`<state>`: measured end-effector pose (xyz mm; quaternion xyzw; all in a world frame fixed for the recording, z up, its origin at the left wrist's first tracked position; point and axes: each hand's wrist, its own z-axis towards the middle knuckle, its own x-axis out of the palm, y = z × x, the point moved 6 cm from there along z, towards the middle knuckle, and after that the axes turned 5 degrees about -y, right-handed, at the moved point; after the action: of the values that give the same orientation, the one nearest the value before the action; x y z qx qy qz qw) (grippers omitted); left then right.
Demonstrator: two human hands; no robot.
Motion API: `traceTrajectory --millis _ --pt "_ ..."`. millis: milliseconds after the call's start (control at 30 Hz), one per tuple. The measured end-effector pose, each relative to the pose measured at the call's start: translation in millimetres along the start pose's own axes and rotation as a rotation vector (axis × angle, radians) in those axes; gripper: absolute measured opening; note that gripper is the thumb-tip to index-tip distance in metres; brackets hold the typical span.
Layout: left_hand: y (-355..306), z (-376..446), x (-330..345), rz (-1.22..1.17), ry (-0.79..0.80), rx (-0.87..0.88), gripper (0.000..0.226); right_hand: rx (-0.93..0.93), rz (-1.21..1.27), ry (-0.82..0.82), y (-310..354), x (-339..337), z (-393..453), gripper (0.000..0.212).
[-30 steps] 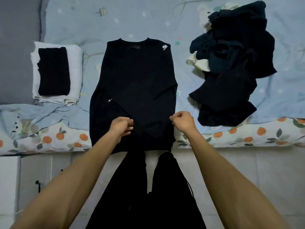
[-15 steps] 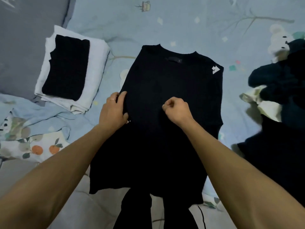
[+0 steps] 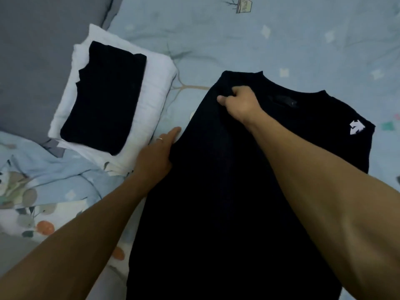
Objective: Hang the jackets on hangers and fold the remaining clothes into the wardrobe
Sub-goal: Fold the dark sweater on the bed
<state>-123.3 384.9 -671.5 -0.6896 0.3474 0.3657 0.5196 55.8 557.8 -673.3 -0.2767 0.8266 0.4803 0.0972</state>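
A black crew-neck top [image 3: 227,169] with a white shoulder logo lies flat, neck away, on the bed.

We see a black sweater [image 3: 227,180] with a white logo [image 3: 356,127], pale blue printed bedsheet [image 3: 303,40], white folded stack [image 3: 151,100] topped black

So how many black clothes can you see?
2: a folded black garment atop the white pile at left, and the black shirt under both hands. More may lie out of view.
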Motion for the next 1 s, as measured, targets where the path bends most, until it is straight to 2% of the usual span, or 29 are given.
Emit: traceTrajectory --millis 33,67,133,200,267,300,400,433,500,567,633,700,767,833,867,933,1000 --pt "5.1 4.9 -2.8 0.007 -0.02 0.019 0.065 -0.041 0.048 -0.027 13.9 6.7 10.9 0.035" --pt "7.5 2.9 -5.3 -0.002 -0.053 -0.002 0.067 -0.084 0.091 -0.061 22.7 10.3 15.9 0.024" --pt "18.0 2.5 -6.2 -0.012 -0.118 -0.086 0.068 -0.139 0.095 -0.102 33.1 21.8 22.7 0.011" --pt "19.1 0.2 -1.7 0.018 -0.119 -0.058 0.068 -0.158 0.058 -0.045 30.1 34.3 21.1 0.033" --pt "11.7 -2.2 0.3 0.065 -0.108 0.071 0.063 -0.218 -0.01 0.024 26.5 41.3 9.8 0.054" --pt "8.5 -3.0 -0.4 0.107 -0.105 0.143 0.062 -0.31 -0.148 0.014 27.6 42.3 -1.5 0.06" --pt "7.4 -9.0 1.2 0.27 -0.04 0.365 0.064 -0.657 -0.638 -0.184 18.7 42.4 -40.5 0.062" --pt "6.2 -11.5 -0.1 0.304 -0.027 0.423 0.064 -0.741 -0.741 -0.156 8.8 46.3 -54.1 0.06" --pt "-0.7 -15.6 -3.3 0.311 -0.026 0.508 0.061 -0.871 -0.963 0.028 -23.2 59.4 -74.9 0.058" --pt "-14.4 -17.7 1.4 0.244 0.027 0.569 0.058 -0.804 -1.079 0.081 -49.1 55.2 -78.0 0.064" --pt "-22.9 -19.2 17.7 0.229 0.1 0.58 0.057 -0.591 -1.073 -0.017 -57.9 39.7 -70.9 0.066" --pt "-21.0 -19.3 31.1 0.275 0.127 0.474 0.062 -0.47 -1.067 -0.103 -63.1 28.6 -74.3 0.065" --pt "-19.7 -21.1 34.8 0.302 0.121 0.265 0.069 -0.532 -1.067 -0.116 -68.1 26.5 -98.5 0.065" --pt "-37.2 -30.0 36.3 0.313 0.124 0.149 0.075 -0.698 -1.095 -0.014 -85.3 32.3 -139.4 0.065" --pt "-57.3 -39.3 40.1 0.319 0.122 0.21 0.075 -0.769 -1.119 0.067 -101.8 31.6 -163.0 0.065" --pt "-85.4 -66.6 58.4 0.386 0.171 0.465 0.071 -0.791 -1.167 0.167 -141.2 20.0 -196.6 0.066" --pt "-81.8 -91.2 74.7 0.481 0.238 0.587 0.067 -0.644 -1.178 0.084 -173.8 -6.7 -214.5 0.067"
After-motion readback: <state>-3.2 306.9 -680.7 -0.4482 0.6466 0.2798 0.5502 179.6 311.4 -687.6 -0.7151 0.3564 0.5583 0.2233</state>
